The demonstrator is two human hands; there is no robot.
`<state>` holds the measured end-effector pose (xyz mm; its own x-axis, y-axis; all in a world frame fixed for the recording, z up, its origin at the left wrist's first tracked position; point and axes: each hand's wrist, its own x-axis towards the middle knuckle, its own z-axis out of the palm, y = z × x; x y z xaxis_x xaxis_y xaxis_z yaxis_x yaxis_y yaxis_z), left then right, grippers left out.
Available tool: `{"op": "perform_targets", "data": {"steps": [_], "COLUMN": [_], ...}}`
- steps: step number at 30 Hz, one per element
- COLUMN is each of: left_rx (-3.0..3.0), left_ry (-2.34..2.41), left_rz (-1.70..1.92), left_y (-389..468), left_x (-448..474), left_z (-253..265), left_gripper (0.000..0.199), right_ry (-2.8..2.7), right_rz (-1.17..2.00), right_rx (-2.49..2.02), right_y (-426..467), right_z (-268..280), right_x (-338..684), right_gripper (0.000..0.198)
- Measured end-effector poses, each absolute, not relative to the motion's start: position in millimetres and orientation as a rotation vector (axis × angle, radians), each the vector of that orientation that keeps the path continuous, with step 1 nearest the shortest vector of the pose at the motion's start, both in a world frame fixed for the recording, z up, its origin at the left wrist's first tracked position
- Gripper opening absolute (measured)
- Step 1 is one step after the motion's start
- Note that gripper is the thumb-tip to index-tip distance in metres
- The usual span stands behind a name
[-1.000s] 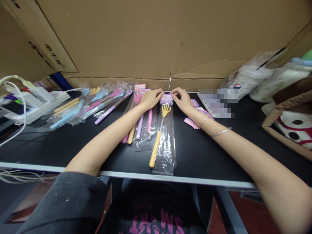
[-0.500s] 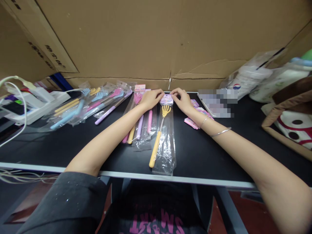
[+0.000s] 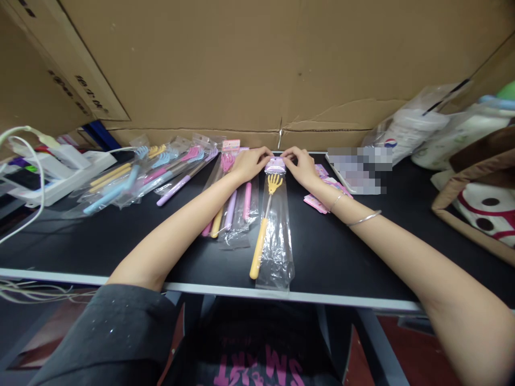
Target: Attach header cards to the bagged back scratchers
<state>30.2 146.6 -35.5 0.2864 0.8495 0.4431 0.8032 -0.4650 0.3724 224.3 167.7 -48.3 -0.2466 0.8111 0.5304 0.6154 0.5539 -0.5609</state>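
A yellow back scratcher (image 3: pixel 260 236) with a claw head and metal shaft lies in a clear plastic bag (image 3: pixel 279 257) in front of me. Across the top of the bag sits a purple header card (image 3: pixel 276 164). My left hand (image 3: pixel 252 162) pinches the card's left corner with thumb and forefinger, and my right hand (image 3: pixel 301 165) pinches its right corner. Under my left forearm and wrist, several bagged back scratchers (image 3: pixel 230 212) in pink, yellow and purple are partly hidden. A pile of pink printed cards (image 3: pixel 317 202) lies beside my right wrist.
More bagged back scratchers (image 3: pixel 161 174) spread over the left of the black table (image 3: pixel 338 257). A power strip (image 3: pixel 76 174) with cables is at far left. At right are a blurred-out flat object (image 3: pixel 354 171), a bagged cup (image 3: pixel 414 131) and a bag (image 3: pixel 478 198). Cardboard (image 3: pixel 241 69) stands behind.
The bag's lower end and the yellow handle have shifted slightly right. Both hands stay at the header card's corners.
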Motion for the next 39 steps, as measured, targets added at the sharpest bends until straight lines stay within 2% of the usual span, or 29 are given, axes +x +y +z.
{"op": "perform_targets", "data": {"steps": [18, 39], "left_rx": [2.475, 2.595], "left_ry": [1.572, 1.635], "left_rz": [0.908, 0.724], "left_y": [145.3, 140.8], "left_x": [31.1, 34.7], "left_z": [-34.3, -30.6], "left_gripper": [0.028, 0.031], "right_ry": [-1.961, -2.104], "right_rz": [0.442, 0.367], "right_rx": [-1.167, -1.333], "right_y": [172.0, 164.1], "right_z": [-51.2, -45.1], "right_x": [223.7, 221.8], "right_gripper": [0.011, 0.024]}}
